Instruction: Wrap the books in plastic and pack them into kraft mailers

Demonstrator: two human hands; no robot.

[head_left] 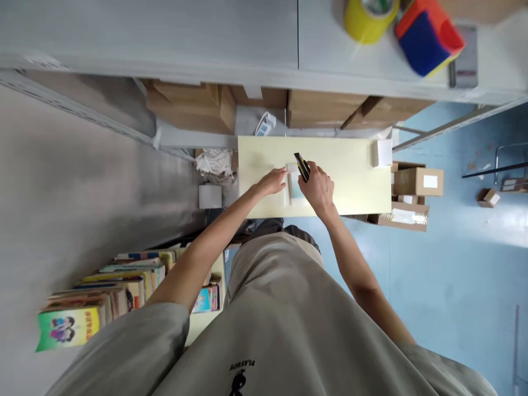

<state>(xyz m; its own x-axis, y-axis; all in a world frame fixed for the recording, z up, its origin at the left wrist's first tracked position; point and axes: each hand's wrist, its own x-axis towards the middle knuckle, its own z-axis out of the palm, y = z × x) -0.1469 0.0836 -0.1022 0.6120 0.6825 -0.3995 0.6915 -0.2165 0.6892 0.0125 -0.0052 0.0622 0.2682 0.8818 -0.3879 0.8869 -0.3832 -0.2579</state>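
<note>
Yellow and black, the utility knife (303, 168) sits in my right hand (320, 188), its fingers curled tight round the handle and the dark tip pointing away from me, leaning a little to the left. At this scale I can't tell how much blade is out. Beneath and between my hands lies the flat white-and-light-blue packet (296, 188), on the cream tabletop (355, 179) towards its near edge. My left hand (272, 181) is at the packet's left side, fingers loosely bent and slightly apart; whether they press on it, pinch it or only hover there, I can't tell.

To use the knife well here, I'd pin the packet flat, keep those left fingertips out of the blade's line, and cut shallow, with light strokes, so whatever lies under the top layer isn't scored.

Nothing blocks the space around the packet; the white box (383, 153) stands well apart, at the tabletop's right end. Beyond the far edge, cardboard boxes (324, 108) fill the lower shelf, while the upper shelf (165, 33) overhangs closer to my head, with yellow tape (365, 22) on it, so I'd mind it when leaning in. Books (119, 283) stand in a row to my left, behind my forearm.
</note>
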